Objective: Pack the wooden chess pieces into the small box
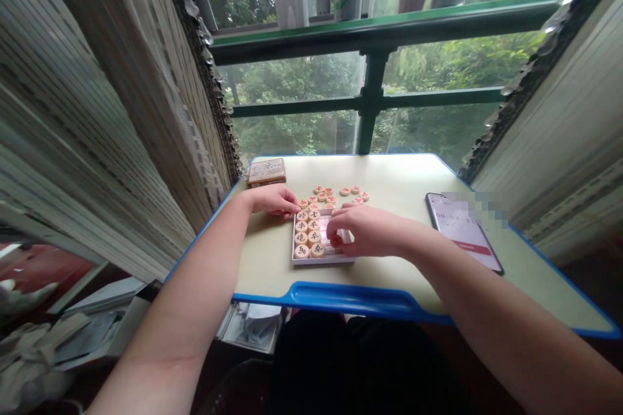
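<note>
A shallow white box (325, 260) sits near the front of the small table. Several Chinese chess pieces with black characters (302, 238) lie in rows in its left part. My right hand (363, 228) is over the box's right side, fingers pinched on a red-marked Chinese chess piece (336, 241). The hand hides much of that side. At the box's far left corner is my left hand (277, 200), its fingers curled and their tips against the box edge. Just behind the box lie several loose red-marked pieces (322, 196).
A phone (464, 231) showing a timer lies on the table's right. A small brown-edged box (267, 171) stands at the far left corner. The blue-edged table (399, 175) is against a green-framed window (372, 78), with curtains (121, 45) on both sides.
</note>
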`<action>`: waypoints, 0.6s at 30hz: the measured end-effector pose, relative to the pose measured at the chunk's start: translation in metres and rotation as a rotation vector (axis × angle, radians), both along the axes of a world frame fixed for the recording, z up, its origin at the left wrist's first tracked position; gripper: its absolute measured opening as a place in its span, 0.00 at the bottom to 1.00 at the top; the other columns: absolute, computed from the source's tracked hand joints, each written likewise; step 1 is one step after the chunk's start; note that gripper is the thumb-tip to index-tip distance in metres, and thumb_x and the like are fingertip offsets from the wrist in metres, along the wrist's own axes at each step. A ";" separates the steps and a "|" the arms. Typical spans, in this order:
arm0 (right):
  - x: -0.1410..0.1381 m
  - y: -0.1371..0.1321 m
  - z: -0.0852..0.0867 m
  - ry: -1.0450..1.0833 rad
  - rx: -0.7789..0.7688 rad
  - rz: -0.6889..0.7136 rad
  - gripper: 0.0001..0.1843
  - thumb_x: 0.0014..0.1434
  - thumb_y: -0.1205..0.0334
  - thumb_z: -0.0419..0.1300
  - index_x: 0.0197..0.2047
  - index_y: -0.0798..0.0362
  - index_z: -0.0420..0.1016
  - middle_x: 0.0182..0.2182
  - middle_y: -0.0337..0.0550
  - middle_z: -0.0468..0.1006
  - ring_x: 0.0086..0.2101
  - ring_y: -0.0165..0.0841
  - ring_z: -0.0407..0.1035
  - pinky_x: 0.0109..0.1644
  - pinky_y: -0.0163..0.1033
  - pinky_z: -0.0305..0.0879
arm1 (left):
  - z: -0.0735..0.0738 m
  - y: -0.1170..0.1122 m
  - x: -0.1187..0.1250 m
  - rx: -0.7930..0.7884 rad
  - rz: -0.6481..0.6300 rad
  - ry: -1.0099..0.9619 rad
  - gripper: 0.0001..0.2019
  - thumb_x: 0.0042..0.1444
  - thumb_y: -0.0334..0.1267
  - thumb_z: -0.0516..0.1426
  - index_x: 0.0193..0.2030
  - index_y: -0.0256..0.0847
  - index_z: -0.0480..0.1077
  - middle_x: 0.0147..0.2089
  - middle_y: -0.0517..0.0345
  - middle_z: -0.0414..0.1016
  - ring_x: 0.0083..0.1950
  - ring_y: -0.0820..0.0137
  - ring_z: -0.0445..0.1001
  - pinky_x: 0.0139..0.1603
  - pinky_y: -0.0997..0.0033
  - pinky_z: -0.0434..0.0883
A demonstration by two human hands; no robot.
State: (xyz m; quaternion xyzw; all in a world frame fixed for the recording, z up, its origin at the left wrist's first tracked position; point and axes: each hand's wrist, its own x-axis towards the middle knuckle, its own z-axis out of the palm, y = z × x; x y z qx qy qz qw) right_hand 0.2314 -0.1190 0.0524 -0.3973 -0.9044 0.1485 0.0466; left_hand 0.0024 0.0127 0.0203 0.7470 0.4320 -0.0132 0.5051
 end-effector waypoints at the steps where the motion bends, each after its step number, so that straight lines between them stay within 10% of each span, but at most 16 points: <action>1: -0.002 -0.001 -0.002 -0.042 -0.010 -0.013 0.08 0.47 0.69 0.59 0.33 0.52 0.76 0.33 0.43 0.77 0.35 0.33 0.68 0.38 0.34 0.60 | 0.000 0.000 0.000 0.017 -0.005 -0.005 0.19 0.41 0.50 0.64 0.30 0.34 0.74 0.20 0.60 0.69 0.21 0.78 0.61 0.21 0.78 0.52; 18: -0.003 -0.004 0.005 -0.320 -0.003 -0.254 0.12 0.48 0.56 0.57 0.36 0.48 0.76 0.31 0.44 0.78 0.29 0.35 0.69 0.30 0.35 0.56 | 0.001 -0.005 0.009 0.082 -0.077 -0.041 0.20 0.44 0.52 0.62 0.31 0.33 0.75 0.21 0.59 0.70 0.20 0.79 0.58 0.21 0.77 0.52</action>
